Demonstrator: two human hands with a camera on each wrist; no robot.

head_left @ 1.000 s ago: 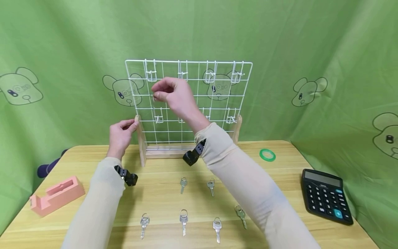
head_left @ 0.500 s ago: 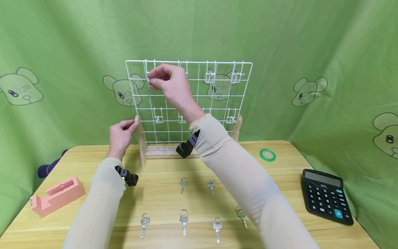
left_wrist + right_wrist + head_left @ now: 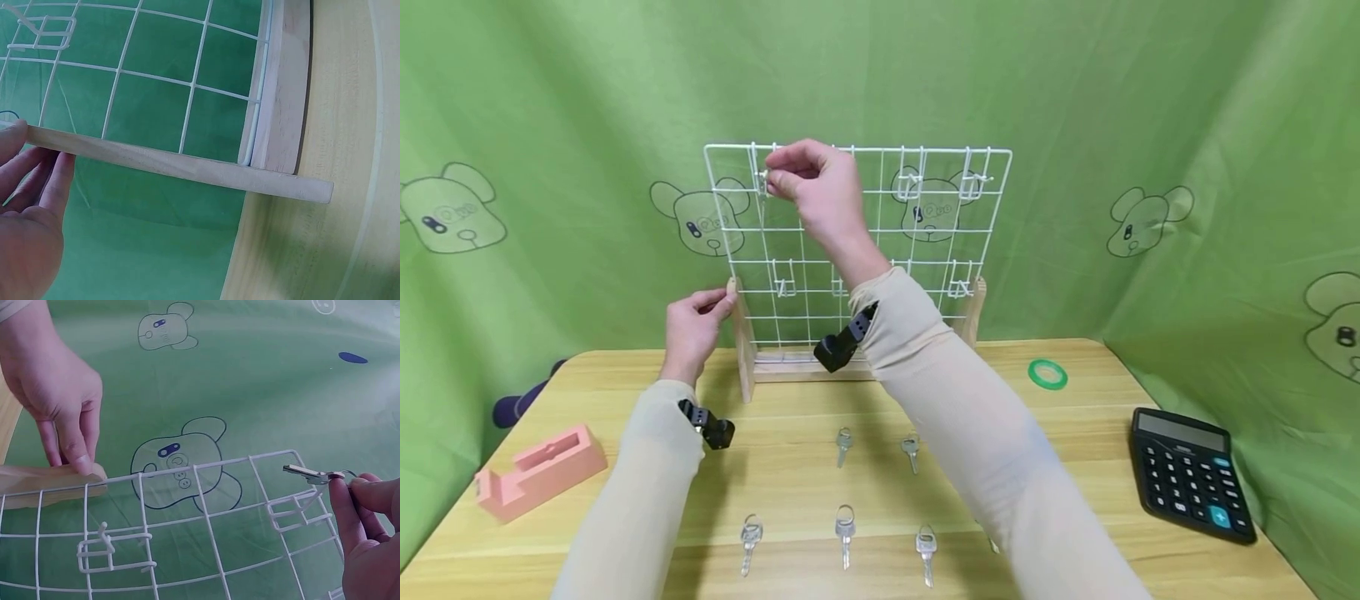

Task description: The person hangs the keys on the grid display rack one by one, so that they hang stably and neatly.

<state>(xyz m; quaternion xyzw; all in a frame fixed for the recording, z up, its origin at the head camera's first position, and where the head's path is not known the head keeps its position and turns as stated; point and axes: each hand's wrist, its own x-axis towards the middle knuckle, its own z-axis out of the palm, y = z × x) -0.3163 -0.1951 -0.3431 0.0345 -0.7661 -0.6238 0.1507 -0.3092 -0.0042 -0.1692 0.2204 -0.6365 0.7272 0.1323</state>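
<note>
My right hand pinches a silver key by its ring end, with thumb and forefinger. It is at the upper left hook of a white wire grid rack; I cannot tell whether the ring is over the hook. The blade points away from the fingers in the right wrist view. My left hand holds the top of the rack's left wooden post between thumb and fingers. Several ringed keys lie on the table, such as a near key and a farther key.
More white hooks hang on the grid, such as the upper right hook. A pink tape dispenser stands at left. Green tape and a black calculator lie at right. My right sleeve mostly covers one key.
My right hand has risen with the key from mid-grid to the upper left hook, then shifted slightly right. My left hand stays on the post.
</note>
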